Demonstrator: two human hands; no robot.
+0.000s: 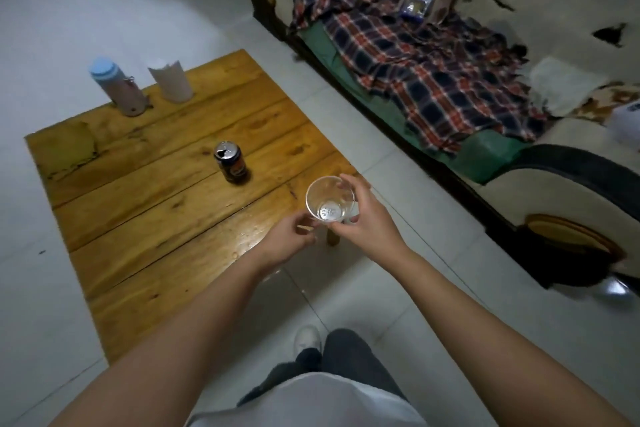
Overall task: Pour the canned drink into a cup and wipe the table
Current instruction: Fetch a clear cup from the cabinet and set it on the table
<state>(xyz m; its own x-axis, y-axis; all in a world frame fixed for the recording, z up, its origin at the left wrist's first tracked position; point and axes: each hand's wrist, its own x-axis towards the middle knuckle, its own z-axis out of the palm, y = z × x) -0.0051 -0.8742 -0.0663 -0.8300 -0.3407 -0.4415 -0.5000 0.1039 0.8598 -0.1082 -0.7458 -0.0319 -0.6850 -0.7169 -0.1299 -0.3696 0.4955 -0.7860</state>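
A clear plastic cup [329, 199] with nothing in it is held above the near right corner of the low wooden table [145, 204]. My right hand [363, 218] grips its side with fingers curled round the rim and wall. My left hand [289, 239] touches the cup's base with its fingertips from the left. A dark soda can [231, 162] with its tab opened stands upright in the middle of the table, apart from both hands.
A bottle with a blue cap [116, 87] and a roll of paper towel [171, 81] stand at the table's far edge. A sofa with a plaid blanket [433, 69] runs along the right. My shoe [306, 340] is on the white tile floor.
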